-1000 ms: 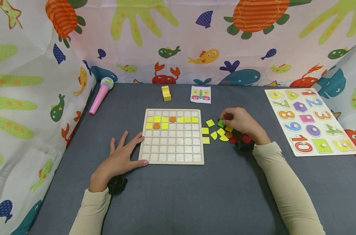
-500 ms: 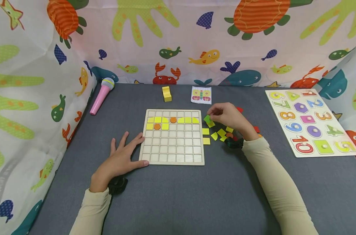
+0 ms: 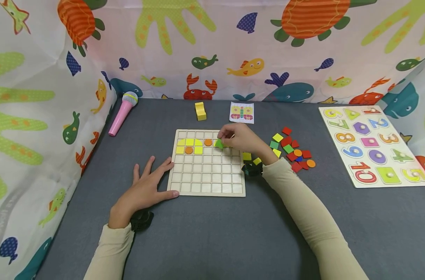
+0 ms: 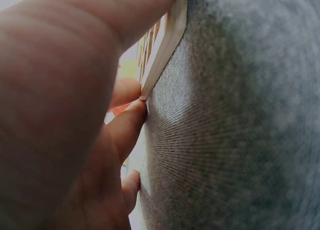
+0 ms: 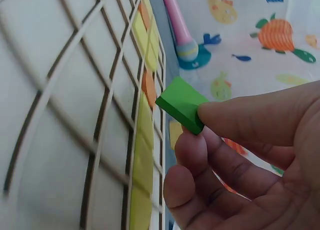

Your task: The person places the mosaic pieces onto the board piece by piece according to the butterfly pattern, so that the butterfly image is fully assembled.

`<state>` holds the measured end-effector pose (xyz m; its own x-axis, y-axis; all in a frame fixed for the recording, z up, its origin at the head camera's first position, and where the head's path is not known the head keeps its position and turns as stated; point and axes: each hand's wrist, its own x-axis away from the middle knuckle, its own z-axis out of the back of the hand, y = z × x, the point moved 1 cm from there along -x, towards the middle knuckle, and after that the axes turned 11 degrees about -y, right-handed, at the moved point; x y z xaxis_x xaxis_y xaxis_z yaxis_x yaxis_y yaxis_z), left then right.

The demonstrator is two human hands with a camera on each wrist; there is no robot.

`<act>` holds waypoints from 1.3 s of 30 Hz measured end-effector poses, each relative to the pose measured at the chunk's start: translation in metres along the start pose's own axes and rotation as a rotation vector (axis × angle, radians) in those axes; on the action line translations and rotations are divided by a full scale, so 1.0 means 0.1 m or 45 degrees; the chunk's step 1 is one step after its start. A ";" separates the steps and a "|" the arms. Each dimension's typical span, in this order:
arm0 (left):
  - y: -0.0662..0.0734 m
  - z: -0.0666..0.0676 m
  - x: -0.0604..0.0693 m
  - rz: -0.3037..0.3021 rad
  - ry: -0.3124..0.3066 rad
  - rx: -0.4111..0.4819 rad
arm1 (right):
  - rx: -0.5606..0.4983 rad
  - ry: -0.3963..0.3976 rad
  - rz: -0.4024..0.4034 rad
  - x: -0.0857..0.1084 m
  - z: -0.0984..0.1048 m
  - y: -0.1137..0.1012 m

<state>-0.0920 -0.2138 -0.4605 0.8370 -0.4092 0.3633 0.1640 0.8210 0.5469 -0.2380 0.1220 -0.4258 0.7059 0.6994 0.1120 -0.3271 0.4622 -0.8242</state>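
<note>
A pale wooden grid board (image 3: 206, 169) lies on the grey cloth, with yellow tiles (image 3: 198, 150) and orange round tiles (image 3: 208, 142) set in two of its upper rows. My left hand (image 3: 142, 192) is spread beside it, thumb and fingertip touching its left edge. Over the board's upper right, my right hand (image 3: 244, 140) pinches a green square tile (image 5: 181, 101) between thumb and fingers. In the right wrist view this tile is tilted and held off the grid. The right hand hides part of the upper right cells.
Loose red, green, yellow, orange and blue tiles (image 3: 292, 149) are scattered right of the board. A butterfly pattern card (image 3: 242, 112) and yellow blocks (image 3: 200, 111) lie behind it. A pink toy microphone (image 3: 122, 113) is back left; a number puzzle board (image 3: 373, 146) is right.
My right hand has moved left from the loose tiles to above the board, carrying the green tile picked from there. The left hand has stayed at the board's edge.
</note>
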 end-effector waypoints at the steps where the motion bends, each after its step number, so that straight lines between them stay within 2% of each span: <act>1: 0.00 0.00 0.00 0.001 -0.001 -0.001 | 0.005 -0.008 0.013 -0.04 -0.02 -0.02; 9: 0.01 0.01 0.00 0.011 -0.001 0.002 | 0.057 -0.045 0.039 -0.23 -0.21 -0.15; 17: 0.02 0.01 0.00 0.009 -0.002 0.000 | 0.182 -0.080 0.061 -0.31 -0.35 -0.16; 29: 0.03 0.01 0.01 0.011 -0.001 0.000 | 0.404 -0.095 0.087 -0.28 -0.42 -0.24; 39: 0.02 0.01 0.01 -0.005 -0.011 0.007 | 0.428 -0.096 0.119 -0.16 -0.39 -0.20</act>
<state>-0.0912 -0.2129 -0.4587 0.8320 -0.4156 0.3676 0.1642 0.8173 0.5523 -0.2186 0.0802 -0.4326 0.6191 0.7795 0.0959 -0.5851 0.5392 -0.6058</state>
